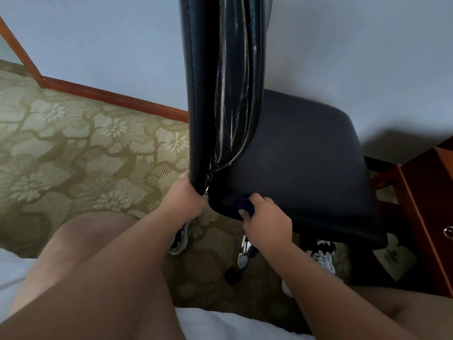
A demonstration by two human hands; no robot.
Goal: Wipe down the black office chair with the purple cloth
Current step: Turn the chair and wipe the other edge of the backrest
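Black glossy chair [294,153]; right hand [267,222] presses bunched purple cloth [245,206].

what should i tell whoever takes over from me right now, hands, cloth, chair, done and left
Left hand: gripping the bottom edge of the chair's backrest, holding it steady.
Right hand: closed on the bunched purple cloth, pressing it against the rear edge of the seat, close to where seat and backrest meet.
Chair: stands on the patterned carpet, near the wall, with a wooden cabinet to its right.
Done: cannot be judged from this view; no wiped area shows clearly.
Left: probably finish the seat edge, then the seat top, backrest and the base below, mostly hidden from here.
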